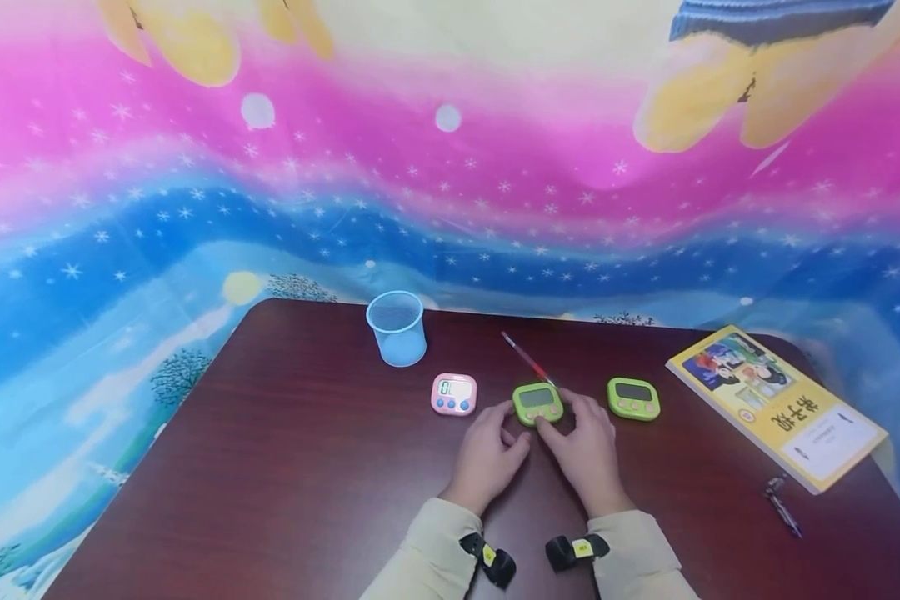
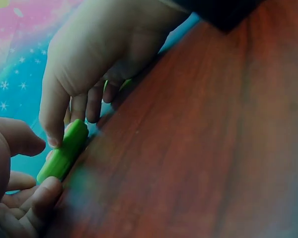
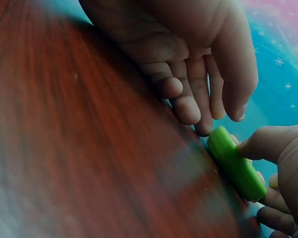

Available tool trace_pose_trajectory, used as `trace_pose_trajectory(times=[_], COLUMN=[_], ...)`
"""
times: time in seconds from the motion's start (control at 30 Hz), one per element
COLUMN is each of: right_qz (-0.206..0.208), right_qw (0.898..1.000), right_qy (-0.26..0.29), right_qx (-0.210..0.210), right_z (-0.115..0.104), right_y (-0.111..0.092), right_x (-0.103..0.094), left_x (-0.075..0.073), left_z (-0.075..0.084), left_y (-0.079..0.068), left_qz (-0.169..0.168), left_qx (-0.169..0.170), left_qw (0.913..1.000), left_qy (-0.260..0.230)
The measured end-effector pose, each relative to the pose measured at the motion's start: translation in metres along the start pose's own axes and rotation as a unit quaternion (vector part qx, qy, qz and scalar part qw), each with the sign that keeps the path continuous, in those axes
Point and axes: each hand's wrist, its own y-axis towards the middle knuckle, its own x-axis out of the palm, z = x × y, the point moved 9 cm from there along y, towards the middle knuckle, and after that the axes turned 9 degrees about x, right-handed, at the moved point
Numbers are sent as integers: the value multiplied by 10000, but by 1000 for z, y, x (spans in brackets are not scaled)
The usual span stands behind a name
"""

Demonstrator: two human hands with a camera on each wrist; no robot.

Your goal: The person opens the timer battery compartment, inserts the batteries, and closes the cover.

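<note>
A green kitchen timer [image 1: 537, 403] with a grey screen and pinkish buttons lies on the table between both hands. My right hand [image 1: 587, 446] has its thumb on the front buttons, with fingers bent round the right edge. Against the left edge rests a fingertip of my left hand [image 1: 487, 458], its thumb held apart. The wrist views show the same green timer [image 2: 64, 151] [image 3: 236, 163] edge-on. To the left lies a pink timer [image 1: 454, 394] with blue buttons and digits on its screen. A second green timer [image 1: 633, 399] lies to the right, its screen without visible digits.
A light-blue mesh pen cup [image 1: 397, 329] stands at the back left. Behind the middle timer lies a thin brush [image 1: 527, 356] with a red part. At the right are a yellow book [image 1: 780, 408] and a pen [image 1: 783, 508]. A printed cloth [image 1: 450, 183] hangs behind the table.
</note>
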Motion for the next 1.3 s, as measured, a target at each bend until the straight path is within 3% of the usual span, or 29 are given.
trace_pose_trajectory(times=[0.17, 0.4, 0.53, 0.77, 0.9, 1.17, 1.3], right_qz=[-76, -339, -420, -414, -478, -586, -672], right_qw=[9999, 9982, 9962, 9943, 9923, 9858, 9866], right_qy=[25, 304, 453, 519, 665, 1075, 1045], right_qx=[-87, -403, -610, -838, -932, -1147, -1059], right_z=[3, 2, -2, -6, -6, -6, -3], right_y=[-1, -10, -18, -33, -40, -52, -61], right_x=[-2, -5, -6, -13, -15, -20, -20], left_x=[2, 3, 1, 4, 3, -2, -2], left_z=[3, 1, -1, 4, 7, 8, 8], left_y=[4, 4, 3, -1, -5, -21, -31], left_qz=[-19, -92, -146, -709, -804, -777, -841], left_qx=[179, 296, 317, 442, 601, 592, 586], left_qw=[9997, 9992, 9991, 9964, 9949, 9940, 9919], left_qy=[149, -260, -258, 115, 76, -483, -744])
